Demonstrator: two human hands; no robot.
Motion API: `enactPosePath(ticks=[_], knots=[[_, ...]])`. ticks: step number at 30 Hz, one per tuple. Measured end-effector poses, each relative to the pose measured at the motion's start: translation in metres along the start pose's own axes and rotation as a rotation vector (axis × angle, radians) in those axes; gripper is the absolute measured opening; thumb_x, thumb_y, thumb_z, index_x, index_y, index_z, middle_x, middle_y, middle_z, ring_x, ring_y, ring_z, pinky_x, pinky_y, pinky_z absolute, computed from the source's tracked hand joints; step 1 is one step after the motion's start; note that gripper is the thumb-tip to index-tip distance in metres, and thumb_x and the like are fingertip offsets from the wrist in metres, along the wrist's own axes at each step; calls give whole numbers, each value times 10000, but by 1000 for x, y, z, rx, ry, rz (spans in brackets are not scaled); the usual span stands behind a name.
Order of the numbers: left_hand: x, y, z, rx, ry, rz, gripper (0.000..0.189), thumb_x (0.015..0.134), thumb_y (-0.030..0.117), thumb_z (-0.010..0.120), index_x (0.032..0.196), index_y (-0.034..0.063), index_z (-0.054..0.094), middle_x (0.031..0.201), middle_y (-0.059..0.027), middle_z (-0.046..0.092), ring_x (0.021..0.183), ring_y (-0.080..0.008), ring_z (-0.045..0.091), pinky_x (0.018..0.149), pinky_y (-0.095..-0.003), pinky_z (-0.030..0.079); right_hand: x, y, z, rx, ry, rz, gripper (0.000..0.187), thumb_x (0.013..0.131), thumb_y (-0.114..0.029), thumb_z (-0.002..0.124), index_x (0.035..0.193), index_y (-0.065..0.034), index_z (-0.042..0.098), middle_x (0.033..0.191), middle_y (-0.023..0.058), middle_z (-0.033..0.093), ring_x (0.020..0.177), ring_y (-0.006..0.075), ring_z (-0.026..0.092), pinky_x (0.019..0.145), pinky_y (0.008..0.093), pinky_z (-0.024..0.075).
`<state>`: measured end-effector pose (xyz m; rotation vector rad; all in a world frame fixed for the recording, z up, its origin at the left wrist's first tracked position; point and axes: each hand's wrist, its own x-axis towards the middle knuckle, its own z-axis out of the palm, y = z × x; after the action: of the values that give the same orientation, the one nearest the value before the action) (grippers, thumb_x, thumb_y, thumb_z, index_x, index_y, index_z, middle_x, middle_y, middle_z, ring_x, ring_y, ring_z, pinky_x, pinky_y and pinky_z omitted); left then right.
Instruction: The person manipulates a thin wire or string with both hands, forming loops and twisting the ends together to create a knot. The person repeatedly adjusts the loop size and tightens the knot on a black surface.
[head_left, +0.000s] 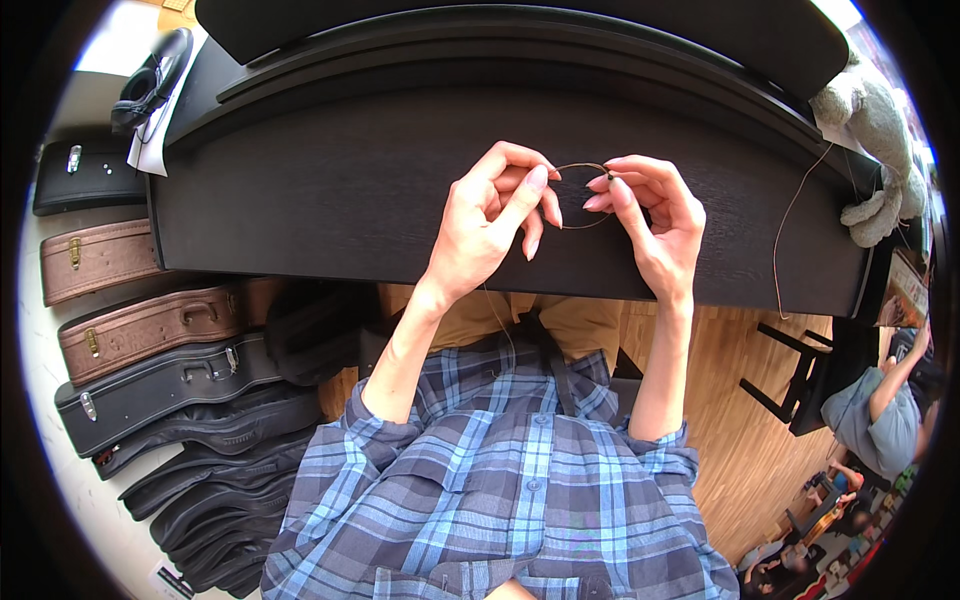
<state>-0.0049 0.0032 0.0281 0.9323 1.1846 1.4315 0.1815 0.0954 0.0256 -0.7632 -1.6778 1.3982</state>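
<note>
A thin brownish cord or wire loop (581, 164) is stretched between my two hands above a black wooden surface. My left hand (487, 206) pinches its left side between thumb and fingers. On the other side, my right hand (660, 214) grips the loop with thumb and fingertips, beside a small dark bead or knot (610, 178). Part of the loop is hidden behind my fingers. A fine strand (501, 319) hangs below my left wrist in front of my plaid shirt; whether it joins the loop, I cannot tell.
The black surface (337, 180) looks like a closed piano lid. Another thin strand (784, 225) crosses its right end, near a grey plush toy (885, 127). Headphones (146, 86) lie at the far left. Several instrument cases (157, 322) line the left. A person (874, 420) is at right.
</note>
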Motion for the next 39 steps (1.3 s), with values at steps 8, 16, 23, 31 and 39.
enactPosePath(ticks=[8,16,23,31,39], knots=[[-2,3,4,67,-3,-31,160,1070,117,579,1116,-23,639,838,-119,716,535,-98,603,511,-217,481,1,1,2,-83,-22,-20,183,978,-87,723,1138,4,720,897,94,768,799,141,758,737,251,582],[0,3,2,45,-16,-48,179,1058,145,615,1107,-22,657,909,-144,758,575,-96,639,530,-222,507,0,3,-1,-102,-31,27,119,976,-84,722,1051,5,749,827,65,752,703,102,712,674,230,559],[0,9,0,-8,-132,-61,180,1085,171,563,1173,14,562,902,-151,761,574,-102,650,522,-223,506,-2,5,-4,6,-48,14,101,980,-59,711,1033,25,730,836,80,745,717,114,711,679,239,569],[-15,18,21,-118,-99,-267,164,1079,161,574,1110,3,546,897,-165,752,513,-95,638,449,-193,468,-3,7,-8,185,-27,1,78,992,-28,686,1018,44,702,860,108,734,722,138,711,683,259,597],[-15,-4,35,443,150,246,116,965,-10,693,1074,-17,732,979,-112,762,762,-164,733,646,-267,604,-2,8,-6,139,52,9,76,995,-29,688,1024,39,705,850,99,743,714,127,711,654,235,578]])
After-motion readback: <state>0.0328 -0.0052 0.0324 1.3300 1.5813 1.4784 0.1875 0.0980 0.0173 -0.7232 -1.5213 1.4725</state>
